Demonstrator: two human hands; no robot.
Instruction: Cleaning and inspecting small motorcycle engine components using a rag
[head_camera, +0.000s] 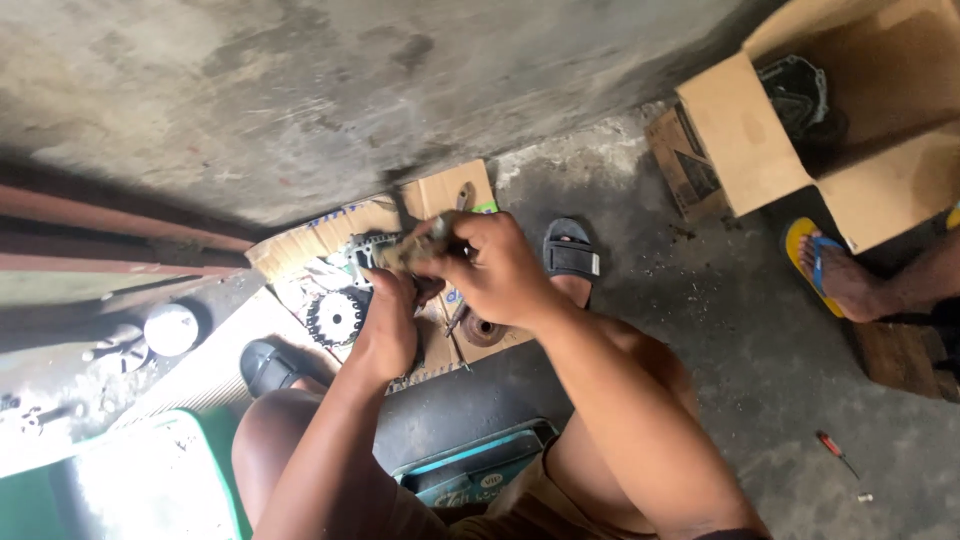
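Both hands, left hand (385, 325) and right hand (495, 270), closed around small greasy part (405, 255), above cardboard sheet (440, 195), toothed sprocket (335, 318) beneath

i'm on a grey concrete floor (760, 340); flattened cardboard (440, 200) lies by the wall edge, an open box (740, 130) far right, a small screwdriver (836, 452) near me.

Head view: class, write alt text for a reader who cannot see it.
A seated person's left hand and right hand together grip a small metal part above cardboard holding a toothed sprocket. Another person's sandalled foot rests beside an open box.
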